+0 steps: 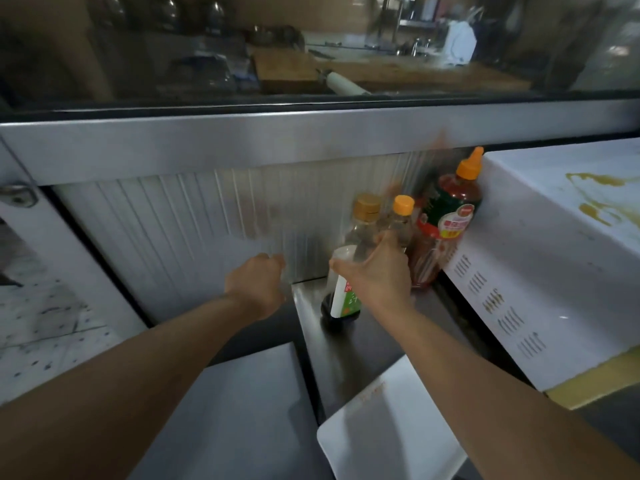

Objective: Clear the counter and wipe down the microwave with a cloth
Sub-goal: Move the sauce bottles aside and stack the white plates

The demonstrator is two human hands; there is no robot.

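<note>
My right hand (377, 268) reaches out to the bottles at the back of the tabletop (349, 348). Its fingers and thumb are curled around a clear bottle with a gold cap (367, 206). This bottle has dark sauce at the bottom and a white and green label. It stands on the tabletop, a bit tilted.

My left hand (258, 282) is out in front of me too, near the wavy metal wall (194, 223). Its fingers are bent in a loose fist. It is blurry, so I cannot tell if it holds anything.

Just behind my right hand is a small bottle with an orange cap (402, 207). Next to that stands a big red sauce bottle (446, 220) with an orange pointy top. The red bottle touches the side of the white microwave (540, 258) on my right.

The microwave has yellow-brown stains on its top. It has little slots in its side.

A white tray (388, 417) lies near me on the tabletop, under my right arm. A grey flat lid or board (242, 403) lies under my left arm.
</note>
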